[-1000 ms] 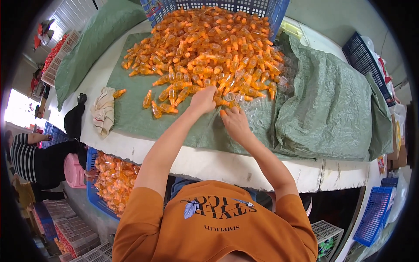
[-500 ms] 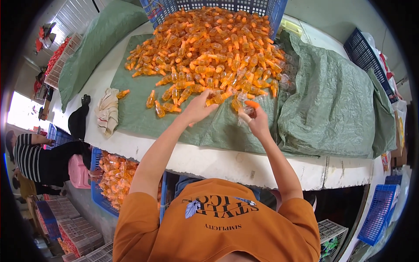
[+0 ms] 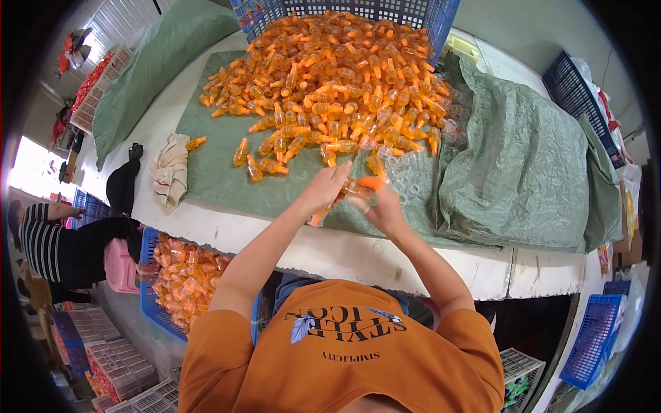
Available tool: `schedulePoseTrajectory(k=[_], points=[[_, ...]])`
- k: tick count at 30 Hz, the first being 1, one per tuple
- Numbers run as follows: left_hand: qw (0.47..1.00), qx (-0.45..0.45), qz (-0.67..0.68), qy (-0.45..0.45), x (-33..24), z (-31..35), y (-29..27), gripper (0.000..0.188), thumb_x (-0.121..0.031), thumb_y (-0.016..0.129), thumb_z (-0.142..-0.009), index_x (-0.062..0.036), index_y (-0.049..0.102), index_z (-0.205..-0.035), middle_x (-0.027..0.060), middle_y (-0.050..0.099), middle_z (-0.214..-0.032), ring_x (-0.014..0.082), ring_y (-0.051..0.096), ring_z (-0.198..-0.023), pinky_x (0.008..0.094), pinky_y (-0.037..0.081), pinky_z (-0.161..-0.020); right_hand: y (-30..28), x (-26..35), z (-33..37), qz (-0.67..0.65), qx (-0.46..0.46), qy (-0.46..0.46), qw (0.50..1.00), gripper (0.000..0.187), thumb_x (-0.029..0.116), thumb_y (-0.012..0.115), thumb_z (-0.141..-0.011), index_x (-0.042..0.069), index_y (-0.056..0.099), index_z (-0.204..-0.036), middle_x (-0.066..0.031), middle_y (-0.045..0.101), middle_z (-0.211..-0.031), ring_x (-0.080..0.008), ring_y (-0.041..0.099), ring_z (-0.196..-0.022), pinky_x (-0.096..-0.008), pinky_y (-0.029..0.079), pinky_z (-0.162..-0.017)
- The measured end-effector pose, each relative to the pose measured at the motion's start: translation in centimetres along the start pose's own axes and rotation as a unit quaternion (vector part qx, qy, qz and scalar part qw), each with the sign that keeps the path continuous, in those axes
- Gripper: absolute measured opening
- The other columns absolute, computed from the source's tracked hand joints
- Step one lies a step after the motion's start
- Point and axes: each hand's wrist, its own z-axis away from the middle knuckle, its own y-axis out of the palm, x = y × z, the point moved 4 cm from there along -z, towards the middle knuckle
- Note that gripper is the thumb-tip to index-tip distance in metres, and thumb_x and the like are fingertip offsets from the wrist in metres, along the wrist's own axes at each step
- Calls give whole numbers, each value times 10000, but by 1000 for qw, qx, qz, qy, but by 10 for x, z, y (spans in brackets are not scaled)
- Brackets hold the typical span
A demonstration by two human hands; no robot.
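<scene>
Small orange bottles (image 3: 344,89) with orange tops lie in a big heap on a green woven sheet (image 3: 227,182). Just in front of the heap, my left hand (image 3: 323,189) is closed around a small orange bottle (image 3: 355,188) pointing toward my right hand. Another orange bottle (image 3: 318,217) juts out below the left palm. My right hand (image 3: 384,208) pinches at the first bottle's end, with bright orange at its index fingertip, a cover or a cap, I cannot tell which. Something clear shows between its fingers. Clear plastic pieces (image 3: 407,184) lie scattered beside that hand.
A blue crate (image 3: 444,24) lies tipped behind the heap. Folded green sheeting (image 3: 513,165) covers the table's right side; a cloth (image 3: 170,172) lies at left. Below the table edge stands a blue crate of orange bottles (image 3: 148,303). Another person (image 3: 48,241) is at far left.
Both hands have drawn back from the heap toward me and come together. The bottle in the left hand now meets the right hand's fingers.
</scene>
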Motion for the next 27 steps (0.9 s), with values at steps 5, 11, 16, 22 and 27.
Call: schedulePoseTrajectory(k=[5,11,16,22,27], points=[[964,-113,-195,138,2,-5,-2,411,-402,445,-858,-21,550,-747,114,557,-609,236,564,-600,349,434,-525,36,-31,36,-436,49,528,728,327,174,674,-745,27,516,-991,-118,595,-897,-253,609,-801,-298,496,-608],[906,-76,-391,146,-35,-40,-15,297,-317,534,-770,-25,587,-751,139,601,-694,284,602,-704,387,469,-610,-2,-35,10,-23,128,314,940,242,124,623,-755,47,544,-970,-113,598,-905,-285,584,-768,-364,478,-634],[803,-78,-580,107,-47,-93,0,191,-175,580,-687,-15,570,-791,131,618,-728,278,612,-748,364,485,-658,-9,-52,9,217,190,133,948,231,61,555,-734,93,572,-962,-70,578,-927,-261,535,-824,-381,439,-681],[780,8,-623,59,-58,-80,11,264,-167,578,-689,-3,568,-896,164,611,-896,282,606,-834,356,497,-698,1,-52,22,324,325,84,884,159,116,564,-695,120,615,-846,-36,525,-911,-227,510,-864,-350,401,-698],[814,71,-569,88,-40,-51,-13,357,-139,601,-709,-10,541,-1036,161,592,-969,229,596,-886,310,494,-702,-7,-55,21,284,261,77,919,215,97,555,-727,122,600,-935,-47,549,-963,-247,507,-907,-352,408,-718]])
